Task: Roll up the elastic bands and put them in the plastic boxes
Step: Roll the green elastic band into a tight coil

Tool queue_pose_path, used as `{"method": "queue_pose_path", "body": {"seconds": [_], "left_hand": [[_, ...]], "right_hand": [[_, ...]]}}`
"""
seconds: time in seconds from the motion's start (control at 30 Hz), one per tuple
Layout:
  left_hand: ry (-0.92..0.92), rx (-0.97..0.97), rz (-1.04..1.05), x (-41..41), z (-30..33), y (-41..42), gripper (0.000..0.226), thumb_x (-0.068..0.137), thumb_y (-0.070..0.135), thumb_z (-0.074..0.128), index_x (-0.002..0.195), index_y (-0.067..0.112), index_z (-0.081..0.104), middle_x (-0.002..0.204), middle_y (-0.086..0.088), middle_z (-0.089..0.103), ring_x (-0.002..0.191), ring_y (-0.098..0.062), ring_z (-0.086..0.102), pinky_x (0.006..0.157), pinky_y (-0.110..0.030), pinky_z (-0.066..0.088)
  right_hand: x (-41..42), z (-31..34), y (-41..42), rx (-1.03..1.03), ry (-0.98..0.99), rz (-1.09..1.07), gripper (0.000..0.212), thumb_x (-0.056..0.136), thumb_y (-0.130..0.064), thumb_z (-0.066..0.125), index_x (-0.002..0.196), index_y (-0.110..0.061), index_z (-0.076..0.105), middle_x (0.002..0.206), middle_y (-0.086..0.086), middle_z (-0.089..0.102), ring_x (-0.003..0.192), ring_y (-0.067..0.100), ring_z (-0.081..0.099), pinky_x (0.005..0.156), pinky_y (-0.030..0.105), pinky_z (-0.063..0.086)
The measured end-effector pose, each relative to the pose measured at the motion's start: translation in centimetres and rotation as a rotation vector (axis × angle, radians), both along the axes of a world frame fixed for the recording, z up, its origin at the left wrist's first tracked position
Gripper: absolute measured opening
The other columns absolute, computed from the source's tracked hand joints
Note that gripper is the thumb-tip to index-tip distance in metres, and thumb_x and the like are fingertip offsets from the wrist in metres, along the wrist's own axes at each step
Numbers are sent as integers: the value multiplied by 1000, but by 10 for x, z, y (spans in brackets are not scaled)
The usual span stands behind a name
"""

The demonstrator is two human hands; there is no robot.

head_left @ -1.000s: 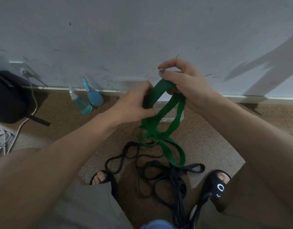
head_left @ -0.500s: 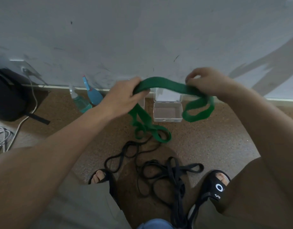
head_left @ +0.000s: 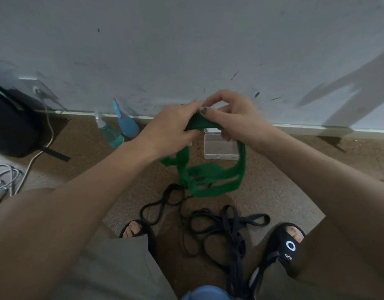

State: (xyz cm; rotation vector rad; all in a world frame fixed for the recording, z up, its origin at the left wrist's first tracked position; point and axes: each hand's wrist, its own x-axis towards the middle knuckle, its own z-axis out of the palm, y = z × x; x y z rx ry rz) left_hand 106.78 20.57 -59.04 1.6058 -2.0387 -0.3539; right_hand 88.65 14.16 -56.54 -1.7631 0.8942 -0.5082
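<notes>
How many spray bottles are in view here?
2. A clear spray bottle and a blue spray bottle lean together by the wall, left of the hands. None looks hidden.

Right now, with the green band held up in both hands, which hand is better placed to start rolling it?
Probably the right hand. It pinches the top fold of the green band with its fingertips, while the left hand holds the strap in a fuller grip, suited to anchoring as loops hang free.

The black sandal bears a white ring, like an "O"; a smaller white mark below (unreadable).
</notes>
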Motion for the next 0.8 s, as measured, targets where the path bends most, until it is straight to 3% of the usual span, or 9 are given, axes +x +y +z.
{"method": "queue_pose_path", "body": {"seconds": [0.07,0.2,0.33,0.47,0.6,0.7,0.73,0.8], "left_hand": [[22,23,14,0,-1,0,23,90,23,63,95,33,43,77,17,52,69,-5,54,61,-34,43],[-37,127,95,5,-12,-5,15,91,21,61,91,26,48,79,3,59,72,-19,59,66,-44,53],[-100,285,141,3,-28,-5,26,94,17,57,82,31,38,71,1,52,58,-17,52,55,-37,45],[15,377,104,6,-27,-4,8,101,25,53,95,24,48,80,-8,61,67,-28,62,62,-45,54],[127,328,94,4,-9,-4,16,105,25,48,102,14,59,87,-12,67,80,-28,66,75,-48,55],[124,282,76,-2,-1,-1,15,103,22,49,97,13,59,81,-6,65,75,-23,64,73,-48,54],[116,273,65,-5,0,0,12,102,21,50,97,15,59,80,-4,65,73,-21,64,70,-47,54],[122,264,41,-9,0,0,5,99,21,54,97,20,59,81,1,64,73,-17,64,65,-40,53]], "right_hand": [[0,5,-4,44,-65,-9,16,100,-27,66,111,-16,63,69,12,61,46,16,45,45,26,39],[-9,18,-15,111,-217,-7,16,99,-15,66,113,-9,60,64,3,57,43,12,41,44,24,39],[-25,28,-25,82,-217,-31,11,99,-13,65,110,-11,61,67,4,56,43,11,42,41,21,38],[-41,20,-41,17,109,-40,11,101,-21,63,110,-16,65,69,3,58,49,12,51,46,21,45],[-46,6,-44,16,417,40,25,107,-33,51,106,-14,68,83,5,68,69,17,65,75,33,54],[-36,1,-29,119,342,136,51,107,-56,37,114,-17,68,104,3,77,100,20,72,94,37,54],[-30,0,-24,126,285,159,54,104,-61,36,113,-19,69,104,2,78,102,20,73,97,39,54],[-19,-5,-9,70,219,170,49,100,-62,46,107,-19,69,95,1,78,92,14,74,89,37,56]]}}
